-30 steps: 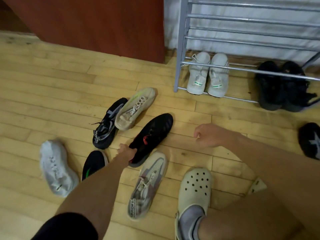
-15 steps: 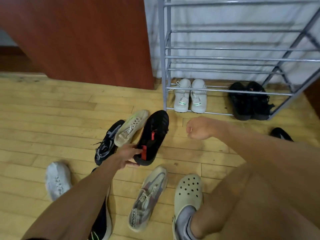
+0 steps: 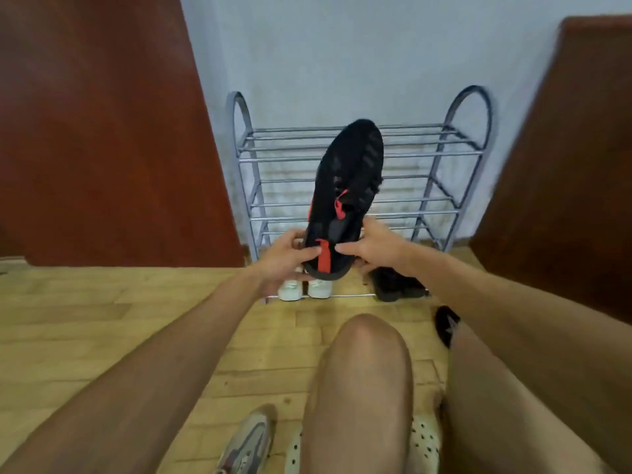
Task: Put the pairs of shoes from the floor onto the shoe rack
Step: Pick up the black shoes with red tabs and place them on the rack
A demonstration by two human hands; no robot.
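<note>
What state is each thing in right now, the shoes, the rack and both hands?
Black shoe with red tabs: lifted, toe toward the rack, held at the heel.
Left hand: gripping the heel.
Right hand: gripping the heel's other side.
White pair: on the bottom tier.
Black pair: on the bottom tier.
Shoe rack: upright, upper tiers bare.

No text, brand, number or sign can be read anywhere. The black shoe (image 3: 345, 186) held up in front of the shoe rack (image 3: 441, 186) carries only red tabs and faint stripes, with no lettering that resolves. Below the rack, at the frame's bottom edge, the grey sneaker (image 3: 246, 443) has markings on its side too blurred to make out. The dark shoe (image 3: 447, 325) on the floor right of the rack shows a pale mark, shape unclear.
</note>
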